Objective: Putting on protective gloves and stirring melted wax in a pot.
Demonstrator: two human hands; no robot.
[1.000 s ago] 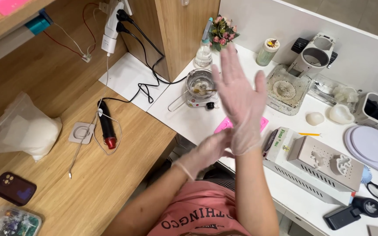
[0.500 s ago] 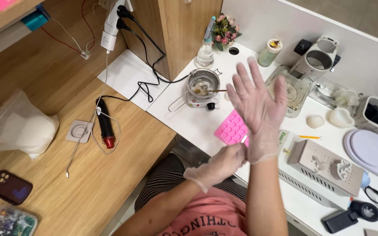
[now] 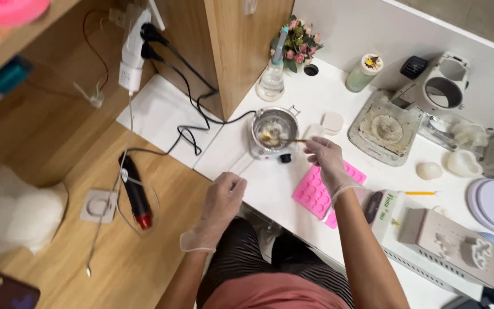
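Small metal melting pot [image 3: 274, 127] on the white table [image 3: 270, 171], likely light, rigid and hot, with its long handle [image 3: 241, 166] under the loosely curled, empty left hand [image 3: 222, 197]; right hand [image 3: 326, 155] pinches the thin stirring stick [image 3: 290, 139].

Two clear-gloved hands are in view: the left hand [image 3: 222, 197] at six o'clock and the right hand [image 3: 327, 157] just past centre. One small metal melting pot [image 3: 274, 127] sits at twelve o'clock, and one pink silicone mould tray [image 3: 314, 191] at four. Two white heart-shaped pieces [image 3: 430, 170] lie at three o'clock. One clear spray bottle [image 3: 272, 80] and one small pink flower bunch [image 3: 298, 41] stand at one.
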